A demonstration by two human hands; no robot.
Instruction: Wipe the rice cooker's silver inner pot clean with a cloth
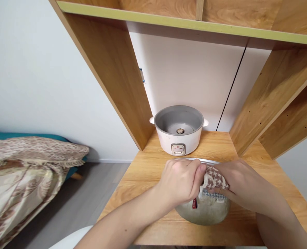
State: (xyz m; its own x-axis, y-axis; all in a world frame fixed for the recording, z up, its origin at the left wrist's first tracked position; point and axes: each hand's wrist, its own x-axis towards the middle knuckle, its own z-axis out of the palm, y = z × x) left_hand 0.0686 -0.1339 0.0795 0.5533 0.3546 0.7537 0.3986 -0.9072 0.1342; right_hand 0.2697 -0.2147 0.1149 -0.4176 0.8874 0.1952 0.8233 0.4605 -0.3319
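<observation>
A grey metal inner pot (204,212) with a worn, dull outside stands close to me on the wooden table, and its far rim shows behind my hands. Over it is a brown-and-white patterned cloth (215,178) with a bluish checked edge and a small red tag (194,203). My left hand (181,178) is closed at the cloth's left side, knuckles up, against the pot. At the cloth's right side, my right hand (237,181) is curled around the fabric, most of its fingers hidden. The pot's inside is mostly covered by my hands.
Just behind the pot sits a white rice cooker body (179,143), lidless, with a heating plate visible inside. Wooden side panels (111,69) and a green-edged shelf (169,19) frame the tabletop (132,190). A covered bed (34,173) is at the left.
</observation>
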